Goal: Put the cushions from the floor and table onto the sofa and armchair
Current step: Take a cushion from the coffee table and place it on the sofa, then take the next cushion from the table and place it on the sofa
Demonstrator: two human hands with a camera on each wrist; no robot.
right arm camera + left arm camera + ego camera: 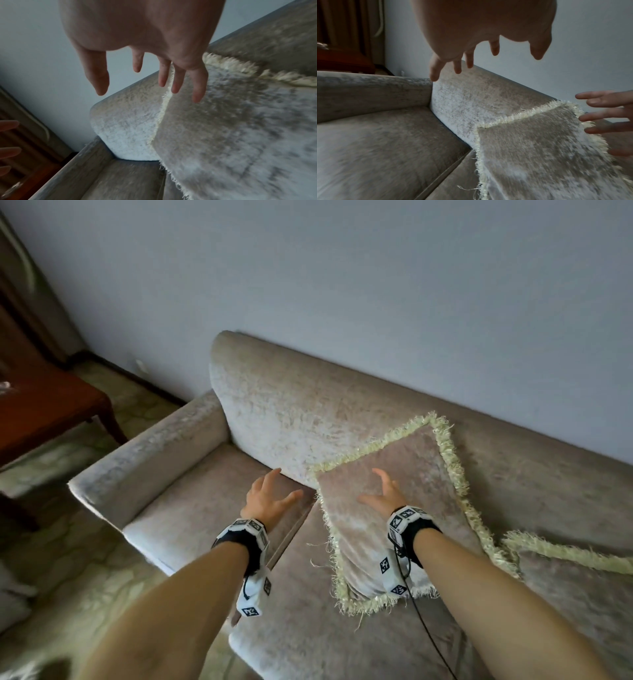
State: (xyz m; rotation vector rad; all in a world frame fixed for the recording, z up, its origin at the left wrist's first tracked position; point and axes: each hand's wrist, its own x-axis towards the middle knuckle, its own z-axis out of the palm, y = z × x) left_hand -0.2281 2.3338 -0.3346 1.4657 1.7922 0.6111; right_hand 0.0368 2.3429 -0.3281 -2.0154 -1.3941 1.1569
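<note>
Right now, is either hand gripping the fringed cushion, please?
No, the left hand and right hand are both spread open in the head view, while the cushion leans free against the sofa back.

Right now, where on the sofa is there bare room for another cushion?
Free: the seat between the armrest and the leaning fringed cushion, below the left hand; also the seat's front edge under the forearms. Crowded: rightward, where a second cushion lies against the first, with the right hand hovering there.
</note>
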